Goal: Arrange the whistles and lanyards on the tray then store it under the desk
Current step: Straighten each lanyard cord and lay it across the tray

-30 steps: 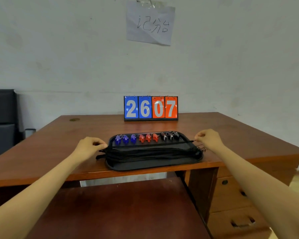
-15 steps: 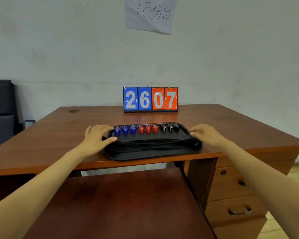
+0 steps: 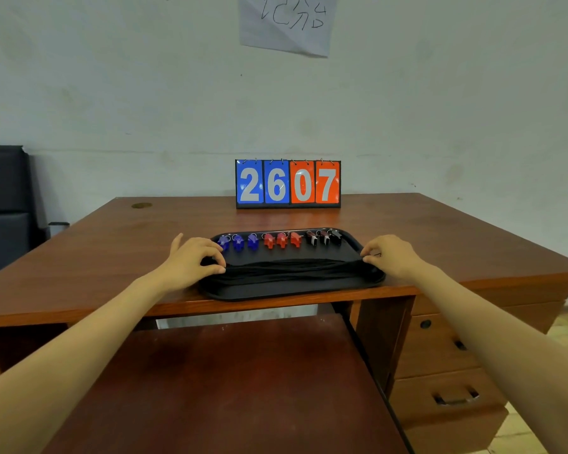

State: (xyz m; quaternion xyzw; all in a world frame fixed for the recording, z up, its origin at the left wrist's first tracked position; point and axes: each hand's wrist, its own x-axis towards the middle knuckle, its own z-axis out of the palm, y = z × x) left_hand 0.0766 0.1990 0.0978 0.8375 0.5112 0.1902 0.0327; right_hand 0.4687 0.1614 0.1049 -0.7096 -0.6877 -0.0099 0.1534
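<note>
A black tray [image 3: 292, 291] lies at the desk's front edge. Along its far side stand three blue whistles [image 3: 238, 242], three red whistles [image 3: 281, 240] and three black whistles [image 3: 323, 238] in one row. A bundle of black lanyards [image 3: 292, 268] stretches across the tray in front of them. My left hand [image 3: 194, 257] sits over the tray's left end, with curled fingers and thumb pinching the left end of the bundle. My right hand [image 3: 389, 253] is at the right end, its fingertips curled onto the lanyard ends there.
A flip scoreboard [image 3: 287, 185] reading 2607 stands at the back of the wooden desk [image 3: 112, 250]. A lower wooden shelf [image 3: 227, 388] extends toward me under the desk. Drawers [image 3: 453, 398] are at the right, a dark chair [image 3: 4, 204] at the left.
The taut lanyards I held stretched above the tray have been laid down on it. My hands pressed flat on the ends, then curled their fingers onto them again.
</note>
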